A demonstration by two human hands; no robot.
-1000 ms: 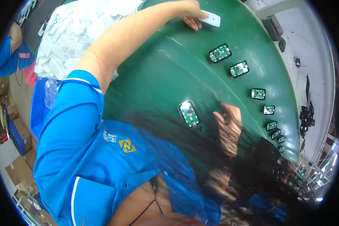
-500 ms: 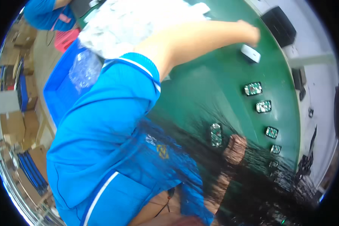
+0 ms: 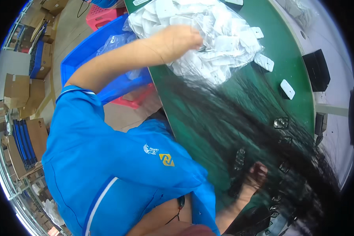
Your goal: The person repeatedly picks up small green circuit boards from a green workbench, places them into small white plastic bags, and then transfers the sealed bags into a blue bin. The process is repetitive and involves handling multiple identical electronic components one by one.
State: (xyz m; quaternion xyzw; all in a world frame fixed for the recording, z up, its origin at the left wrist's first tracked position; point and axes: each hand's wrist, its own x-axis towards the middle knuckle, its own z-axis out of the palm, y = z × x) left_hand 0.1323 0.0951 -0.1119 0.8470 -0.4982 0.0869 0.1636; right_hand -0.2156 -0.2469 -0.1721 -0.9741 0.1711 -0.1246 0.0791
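Observation:
My left hand [image 3: 181, 42] is over a pile of white plastic casings [image 3: 224, 59], partly wrapped in clear plastic. Its fingers look curled but are smeared by motion, so I cannot tell whether anything is in them. My right hand [image 3: 257, 175] rests low over the green table [image 3: 200, 129], partly behind strands of long dark hair [image 3: 240, 114]. Its fingers are bent, and what they may hold is hidden. Left of this hand lies a small case with an exposed circuit board [image 3: 240, 159]. A white-topped case [image 3: 288, 89] stands near the far right edge.
Further open cases [image 3: 281, 123] run along the right edge behind the hair. A blue bin [image 3: 76, 63] with clear plastic bags sits left of the table, by a pink stool [image 3: 104, 15]. Beyond the right edge is a black box [image 3: 316, 70]. Cardboard boxes [image 3: 17, 90] stand far left.
My left hand has swung back left from beside the white-topped case to the pile. The view has shifted, and hair now hangs across more of the table. My right hand stays low.

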